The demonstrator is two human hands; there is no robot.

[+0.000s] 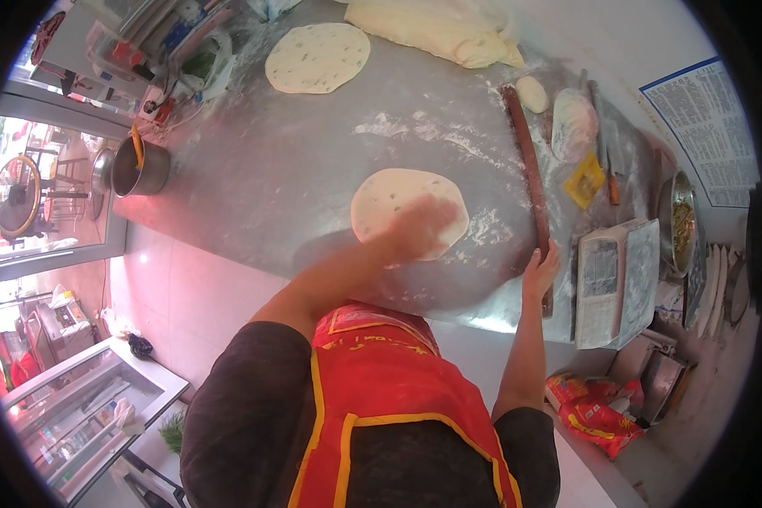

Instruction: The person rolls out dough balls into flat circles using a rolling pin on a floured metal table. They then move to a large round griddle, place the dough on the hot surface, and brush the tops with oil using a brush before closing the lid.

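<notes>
A flat round of dough [374, 202] with greenish flecks lies on the floured metal worktop [254, 171] in front of me. My left hand [424, 222] is over its right part, blurred by motion, so its fingers cannot be made out. To the right, my right hand [541, 270] grips the near end of a long brown wooden rolling pin [528, 159], which rests on the worktop and points away from me. A second flecked dough round [317, 58] lies farther back on the left.
A large dough mass [425, 28] lies at the back, partly under plastic. On the right are a small dough piece [532, 95], a yellow packet [584, 181], a floury kitchen scale [616, 282] and a bowl of filling [679, 222]. A steel pot [141, 168] stands near the left edge.
</notes>
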